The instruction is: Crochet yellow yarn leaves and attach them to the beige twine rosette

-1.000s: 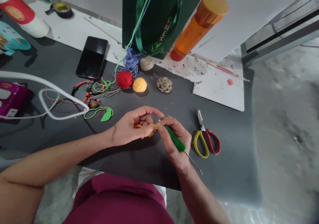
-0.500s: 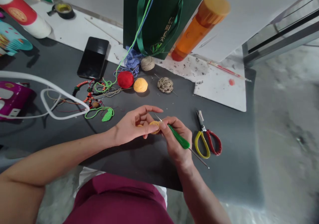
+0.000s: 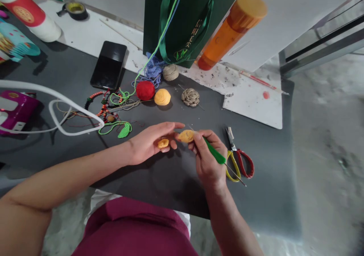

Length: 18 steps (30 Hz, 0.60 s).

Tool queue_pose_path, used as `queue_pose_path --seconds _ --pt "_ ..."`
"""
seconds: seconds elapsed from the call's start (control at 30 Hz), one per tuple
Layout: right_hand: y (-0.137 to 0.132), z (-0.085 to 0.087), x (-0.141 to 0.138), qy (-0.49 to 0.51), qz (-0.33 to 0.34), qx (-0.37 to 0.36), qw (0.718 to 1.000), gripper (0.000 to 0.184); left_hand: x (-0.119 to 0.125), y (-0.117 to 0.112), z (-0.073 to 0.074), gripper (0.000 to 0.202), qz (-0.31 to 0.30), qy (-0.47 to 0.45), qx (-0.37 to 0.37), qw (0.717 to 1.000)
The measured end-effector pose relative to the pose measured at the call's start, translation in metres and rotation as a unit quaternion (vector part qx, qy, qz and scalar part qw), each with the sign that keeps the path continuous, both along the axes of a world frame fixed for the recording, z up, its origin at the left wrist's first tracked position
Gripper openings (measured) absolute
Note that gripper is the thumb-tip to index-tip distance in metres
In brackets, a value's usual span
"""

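My left hand [image 3: 152, 144] is half curled above the dark grey mat [image 3: 176, 180], with a small orange crocheted bit [image 3: 163, 143] between its fingers. My right hand [image 3: 209, 161] is closed on a crochet hook with a green handle [image 3: 215, 155], its metal shaft sticking out toward the scissors. At the hook's tip a flat orange crocheted piece [image 3: 186, 135] is pinched by my right thumb and touched by my left fingertips. The two hands are close together.
Red-and-yellow scissors [image 3: 239, 161] lie just right of my right hand. Behind are a red yarn ball [image 3: 145, 90], an orange rose [image 3: 162, 96], a beige rose [image 3: 190, 96], a green leaf [image 3: 124, 131], a black phone [image 3: 109, 65], a green bag [image 3: 187, 21], an orange bottle [image 3: 227, 32] and a white cord [image 3: 57, 100].
The hands have drawn slightly apart. The flat orange piece has moved right with the hook, and a smaller orange bit now shows in my left fingers.
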State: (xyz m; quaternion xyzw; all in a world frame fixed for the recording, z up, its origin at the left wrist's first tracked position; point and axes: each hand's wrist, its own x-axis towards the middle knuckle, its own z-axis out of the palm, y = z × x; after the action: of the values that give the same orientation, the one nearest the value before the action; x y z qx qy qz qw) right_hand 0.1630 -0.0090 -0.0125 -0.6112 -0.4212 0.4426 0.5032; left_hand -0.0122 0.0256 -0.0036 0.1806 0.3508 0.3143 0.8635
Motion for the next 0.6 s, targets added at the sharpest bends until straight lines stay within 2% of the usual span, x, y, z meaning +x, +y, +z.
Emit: queue_pose_path --seconds 0.07,0.13,0.23,0.37,0.47,0.6 --pt "0.0004 -0.0021 -0.0006 -0.044 -0.05 0.049 0.997 0.022 -0.0001 0.0022 0.0015 0.031 0.018 -0.033 -0.091 0.995" --pt "0.0003 -0.0025 -0.0014 -0.082 -0.073 0.094 0.989 0.017 -0.0003 0.0039 0.0027 0.027 0.029 -0.048 -0.144 0.988" --pt "-0.0004 -0.0013 -0.0014 -0.076 -0.046 0.11 0.99 0.017 0.0004 0.0048 0.0028 0.024 0.041 -0.057 -0.168 0.983" --pt "-0.0005 -0.0007 0.0007 -0.024 0.013 0.061 0.998 0.015 0.0027 0.0042 -0.0002 0.039 0.069 -0.04 -0.136 0.987" --pt "-0.0011 -0.0008 -0.0008 -0.099 0.019 0.046 0.994 0.012 0.0034 0.002 -0.0036 0.047 0.083 -0.018 -0.085 0.993" --pt "-0.0036 -0.0018 -0.0065 -0.172 0.088 0.073 0.978 0.016 0.0026 -0.0033 -0.006 0.045 0.081 0.013 0.0 0.997"
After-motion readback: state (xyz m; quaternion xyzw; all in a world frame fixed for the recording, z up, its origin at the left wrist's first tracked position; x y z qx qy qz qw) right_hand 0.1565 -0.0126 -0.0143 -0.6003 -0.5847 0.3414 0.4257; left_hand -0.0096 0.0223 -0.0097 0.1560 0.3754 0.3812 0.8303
